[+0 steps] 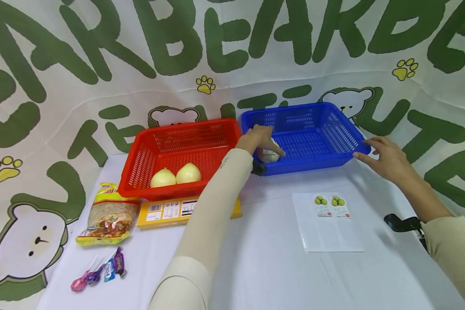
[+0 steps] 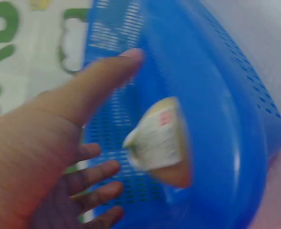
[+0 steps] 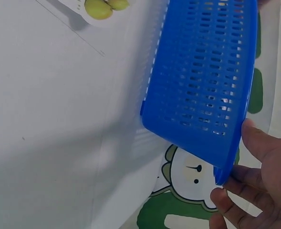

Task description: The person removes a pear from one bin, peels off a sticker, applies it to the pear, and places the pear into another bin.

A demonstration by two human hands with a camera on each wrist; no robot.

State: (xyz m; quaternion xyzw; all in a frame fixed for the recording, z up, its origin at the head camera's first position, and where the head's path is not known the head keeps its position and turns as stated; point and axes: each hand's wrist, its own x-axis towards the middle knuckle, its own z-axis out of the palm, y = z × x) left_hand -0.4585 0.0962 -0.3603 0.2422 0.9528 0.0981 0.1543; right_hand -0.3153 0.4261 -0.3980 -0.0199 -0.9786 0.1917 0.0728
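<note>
A blue plastic basket [image 1: 308, 144] stands at the back right. Inside its left end lies a pale pear [image 2: 182, 174] bearing a white label [image 2: 159, 143] with a small red mark. Over that end reaches my left hand [image 1: 255, 138], its fingers spread and apart from the pear in the left wrist view. My right hand [image 1: 391, 159] pinches the rim at the basket's right corner, thumb on one side and fingers on the other. To the left, a red plastic basket [image 1: 213, 153] holds two unlabelled pears [image 1: 188, 173].
A white sheet [image 1: 329, 234] with two pear-picture labels [image 1: 338, 201] lies on the table's right half. At left are a yellow box [image 1: 155, 218], a bag of food [image 1: 110, 215] and several wrapped lollipops [image 1: 94, 275]. A printed cloth [image 1: 232, 77] hangs behind the baskets.
</note>
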